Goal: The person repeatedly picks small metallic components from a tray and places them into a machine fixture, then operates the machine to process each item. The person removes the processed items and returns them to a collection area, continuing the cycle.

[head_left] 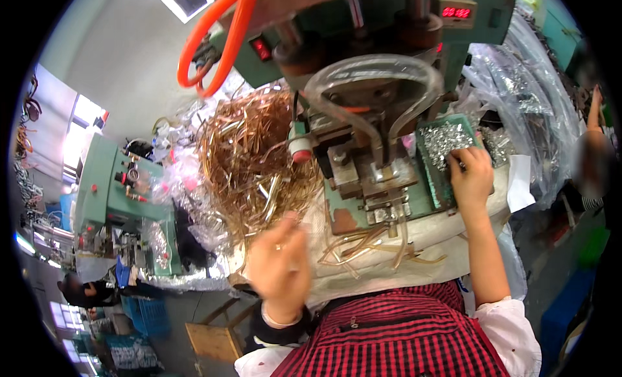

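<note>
My right hand (473, 175) is at the right edge of a green tray (435, 182) filled with small shiny metal parts (447, 142). Its fingers are bent together over the parts; what they pinch, if anything, is too small to make out. My left hand (282, 263), smeared by motion, hovers in front of a heap of clear and amber plastic strips (249, 150). Whether it holds anything cannot be seen. Between the hands stands a green press machine (382, 189) with a metal die block, and a bent clear tube (372, 66) loops across its front.
An orange hose (214, 40) hangs at the upper left. Loose clear strips (363, 244) lie on the pale cloth at the table's front. A red-topped button (300, 150) juts out left of the die. Plastic sheeting (518, 85) covers the right side; another green machine (103, 189) stands left.
</note>
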`<control>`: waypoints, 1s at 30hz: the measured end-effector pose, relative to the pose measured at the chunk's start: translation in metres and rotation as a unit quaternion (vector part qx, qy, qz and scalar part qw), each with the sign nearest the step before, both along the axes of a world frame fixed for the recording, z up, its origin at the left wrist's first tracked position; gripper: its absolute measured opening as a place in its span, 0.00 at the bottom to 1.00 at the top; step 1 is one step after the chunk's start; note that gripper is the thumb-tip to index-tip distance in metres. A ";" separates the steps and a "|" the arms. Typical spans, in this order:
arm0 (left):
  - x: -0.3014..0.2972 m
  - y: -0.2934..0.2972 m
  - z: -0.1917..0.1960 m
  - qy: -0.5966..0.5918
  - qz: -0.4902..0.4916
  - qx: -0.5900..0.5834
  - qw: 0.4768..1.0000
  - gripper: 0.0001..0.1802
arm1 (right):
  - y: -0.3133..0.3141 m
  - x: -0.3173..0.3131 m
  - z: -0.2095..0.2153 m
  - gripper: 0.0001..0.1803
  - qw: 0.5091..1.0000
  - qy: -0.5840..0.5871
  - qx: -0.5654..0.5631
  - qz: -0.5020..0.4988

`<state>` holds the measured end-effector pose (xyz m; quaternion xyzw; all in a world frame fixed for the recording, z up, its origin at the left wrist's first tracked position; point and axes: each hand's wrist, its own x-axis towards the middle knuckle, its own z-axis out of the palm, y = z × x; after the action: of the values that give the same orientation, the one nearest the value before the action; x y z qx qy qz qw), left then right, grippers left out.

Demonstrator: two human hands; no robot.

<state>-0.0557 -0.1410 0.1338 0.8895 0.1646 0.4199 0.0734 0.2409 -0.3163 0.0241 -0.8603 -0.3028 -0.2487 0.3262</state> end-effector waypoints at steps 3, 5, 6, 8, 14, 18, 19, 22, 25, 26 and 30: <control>-0.027 0.025 0.017 -0.082 0.106 -0.040 0.990 0.07 | 0.004 0.004 0.009 0.04 0.997 -0.066 0.011 0.029; -0.021 0.037 0.014 -0.069 0.085 -0.038 0.993 0.10 | 0.007 0.011 0.007 0.03 0.998 -0.048 0.024 0.041; -0.014 0.044 0.011 -0.026 0.064 -0.016 0.997 0.11 | 0.010 0.012 0.006 0.02 0.997 -0.040 0.030 0.051; 0.010 0.061 -0.013 0.079 0.032 0.037 0.996 0.11 | 0.013 0.014 0.004 0.02 0.997 -0.021 0.050 0.046; 0.023 0.104 -0.123 0.168 0.076 0.033 0.982 0.05 | -0.009 -0.009 0.005 0.03 0.990 0.057 0.126 -0.018; 0.021 0.110 -0.104 0.049 0.078 -0.072 0.993 0.07 | -0.040 -0.015 0.005 0.06 0.980 0.121 0.158 -0.015; 0.022 0.114 -0.098 0.014 0.069 -0.118 0.991 0.07 | -0.034 -0.020 0.015 0.07 0.975 0.136 0.172 0.032; 0.027 0.111 -0.088 -0.114 0.016 -0.331 0.937 0.03 | -0.003 -0.037 0.055 0.08 0.948 0.169 0.205 0.175; 0.037 0.106 -0.095 -0.147 -0.023 -0.383 0.912 0.03 | 0.039 -0.050 0.078 0.10 0.921 0.157 0.220 0.280; 0.039 0.101 -0.099 -0.152 -0.029 -0.389 0.908 0.04 | 0.052 -0.056 0.070 0.13 0.906 0.210 0.244 0.276; 0.034 0.077 -0.104 -0.214 -0.013 -0.475 0.854 0.07 | 0.073 -0.081 0.065 0.23 0.768 0.399 0.408 0.292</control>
<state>-0.0221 -0.0642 0.0300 0.6365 0.3129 0.4701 0.5254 0.1599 -0.2430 0.0889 -0.5383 -0.2523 0.1238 0.7945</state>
